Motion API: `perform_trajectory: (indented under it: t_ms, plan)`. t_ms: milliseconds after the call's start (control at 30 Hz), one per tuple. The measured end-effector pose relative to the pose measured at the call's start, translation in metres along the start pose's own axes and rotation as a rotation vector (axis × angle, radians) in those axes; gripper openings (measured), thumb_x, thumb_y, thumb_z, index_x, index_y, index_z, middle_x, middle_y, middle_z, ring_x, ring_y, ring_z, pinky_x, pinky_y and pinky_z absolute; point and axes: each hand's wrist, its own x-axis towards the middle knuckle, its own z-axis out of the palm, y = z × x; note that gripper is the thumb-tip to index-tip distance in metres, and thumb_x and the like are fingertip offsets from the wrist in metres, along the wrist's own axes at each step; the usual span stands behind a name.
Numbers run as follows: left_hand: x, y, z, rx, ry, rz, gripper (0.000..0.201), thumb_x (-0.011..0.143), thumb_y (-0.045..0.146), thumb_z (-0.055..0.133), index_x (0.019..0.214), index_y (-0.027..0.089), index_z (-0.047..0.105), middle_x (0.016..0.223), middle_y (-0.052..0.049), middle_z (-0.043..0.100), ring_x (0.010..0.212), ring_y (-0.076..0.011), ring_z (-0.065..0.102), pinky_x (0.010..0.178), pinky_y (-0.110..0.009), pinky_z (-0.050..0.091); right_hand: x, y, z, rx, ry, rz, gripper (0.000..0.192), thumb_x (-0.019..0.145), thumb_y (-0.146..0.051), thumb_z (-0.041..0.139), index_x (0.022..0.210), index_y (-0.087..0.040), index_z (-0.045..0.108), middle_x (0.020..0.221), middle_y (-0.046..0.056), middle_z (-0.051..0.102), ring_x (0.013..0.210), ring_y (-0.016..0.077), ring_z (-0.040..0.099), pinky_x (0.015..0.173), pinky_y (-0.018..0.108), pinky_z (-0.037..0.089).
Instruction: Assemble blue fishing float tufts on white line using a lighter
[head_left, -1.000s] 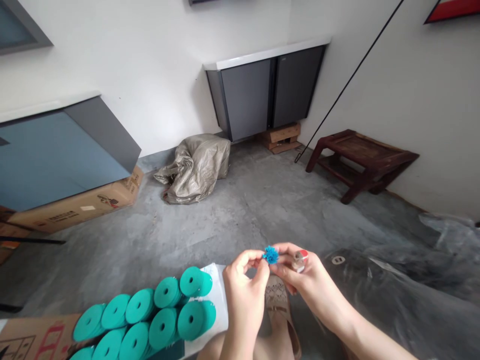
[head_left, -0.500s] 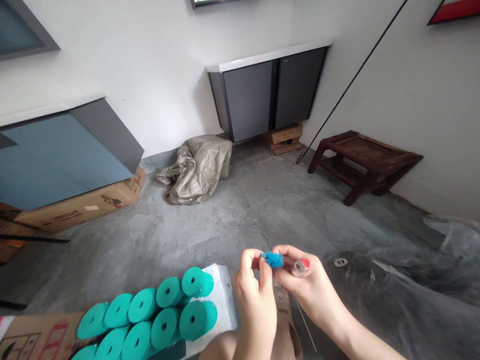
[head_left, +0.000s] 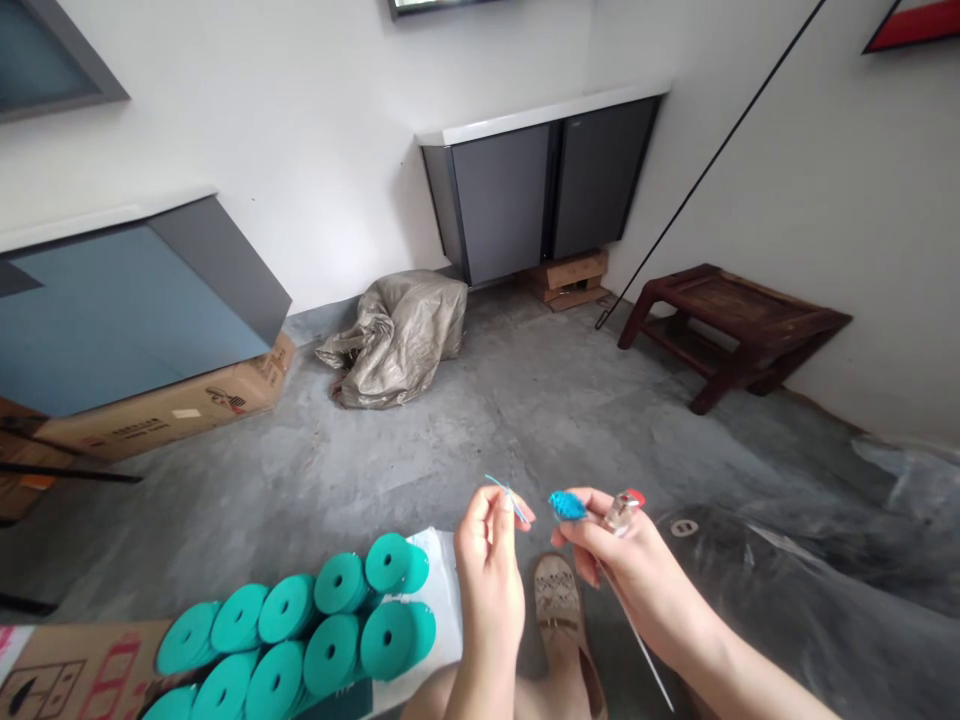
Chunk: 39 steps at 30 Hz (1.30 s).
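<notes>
My left hand (head_left: 491, 560) pinches thin blue strands (head_left: 510, 497) between thumb and fingertips, their loose ends sticking out. To its right, my right hand (head_left: 611, 545) is closed around a small blue bundle of fibres (head_left: 568, 505), which points toward the left hand. A clear piece with a red end (head_left: 624, 510) also sits in the right hand, between thumb and fingers. From below that hand a thin pale rod (head_left: 645, 645) slants down; its upper end is hidden. The two hands are apart, above a sandalled foot (head_left: 556, 595).
Teal cylindrical rolls (head_left: 330, 650) stand in rows at lower left, beside a printed cardboard box (head_left: 75, 670). Dark clear-plastic-wrapped goods (head_left: 810, 600) lie at right. Farther off are a wooden stool (head_left: 742, 310), a tan sack (head_left: 409, 340) and grey cabinets (head_left: 502, 200).
My hands have drawn apart, the left moving slightly left with thin strands. The blue bundle is now only in my right hand, which has turned so the rod shows more.
</notes>
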Motion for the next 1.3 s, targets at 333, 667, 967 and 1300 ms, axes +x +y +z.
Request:
perform_trajectory:
  t_ms: [333,667,967,1300]
  plan:
    - [0.0,0.0,0.0,-0.05,-0.1,-0.001,0.023,0.088,0.034,0.046,0.072,0.018,0.052,0.07,0.0,0.052,0.069,-0.0123,0.051,0.067,-0.021,0.042,0.002,-0.003,-0.002,0.089,-0.049,-0.001,0.021,0.069,-0.031,0.067,0.078,-0.014,0.059,0.064,0.0,0.06,0.042,0.0041,0.038,0.044,0.021,0.028]
    - [-0.001,0.001,-0.001,0.003,-0.095,-0.033,0.019,0.082,0.036,0.054,0.079,0.018,0.055,0.074,-0.002,0.058,0.073,-0.0148,0.058,0.067,-0.023,0.046,0.0,-0.008,-0.005,0.199,-0.07,0.076,0.024,0.065,-0.032,0.073,0.079,-0.016,0.061,0.064,-0.002,0.059,0.042,0.0045,0.039,0.045,0.021,0.029]
    - [-0.004,0.016,0.037,-0.015,-0.256,0.007,0.017,0.077,0.034,0.061,0.079,0.018,0.063,0.081,-0.004,0.065,0.079,-0.0171,0.061,0.074,-0.024,0.049,-0.024,-0.056,-0.055,0.009,0.205,-0.241,0.027,0.063,-0.034,0.074,0.079,-0.015,0.062,0.057,-0.005,0.047,0.048,0.006,0.035,0.048,0.022,0.029]
    - [-0.071,0.064,0.158,0.001,-0.735,0.237,0.014,0.078,0.03,0.06,0.074,0.018,0.066,0.076,-0.003,0.065,0.076,-0.0175,0.06,0.073,-0.026,0.047,-0.212,-0.154,-0.228,-1.304,1.136,-0.274,0.016,0.071,-0.031,0.062,0.082,-0.022,0.068,0.078,0.006,0.064,0.064,0.02,0.055,0.057,0.031,0.035]
